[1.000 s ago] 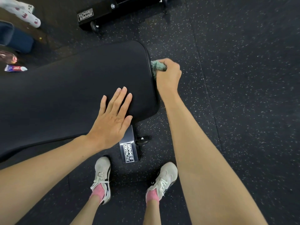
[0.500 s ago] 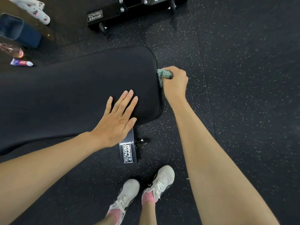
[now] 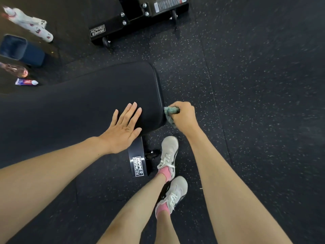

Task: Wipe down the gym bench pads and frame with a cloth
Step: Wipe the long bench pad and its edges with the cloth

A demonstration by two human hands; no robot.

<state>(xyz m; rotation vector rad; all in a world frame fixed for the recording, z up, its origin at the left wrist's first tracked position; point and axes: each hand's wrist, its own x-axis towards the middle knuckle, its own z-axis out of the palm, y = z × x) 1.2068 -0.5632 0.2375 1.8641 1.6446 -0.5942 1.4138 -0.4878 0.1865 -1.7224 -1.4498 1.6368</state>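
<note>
A black padded gym bench pad [image 3: 84,103] fills the left and middle of the head view. My left hand [image 3: 123,128] lies flat on the pad near its right end, fingers straight. My right hand [image 3: 184,115] grips a bunched green cloth [image 3: 169,113] and holds it against the pad's right end edge, low down by the near corner. Below the pad, the black frame foot [image 3: 138,159] with a white Hammer Strength label stands on the floor, with a small wheel [image 3: 152,154] beside it.
Black speckled rubber floor [image 3: 255,103] spreads to the right. Another black Hammer Strength frame base [image 3: 114,27] stands at the top. A blue bin [image 3: 19,50], a pink bottle [image 3: 15,70], a tube [image 3: 26,82] and someone's socked feet [image 3: 31,23] are at top left. My shoes [image 3: 168,152] stand beside the frame foot.
My right hand has slid the cloth along the pad's end edge toward me, from the far corner to the near one. My feet have stepped to the right. The left hand stays flat.
</note>
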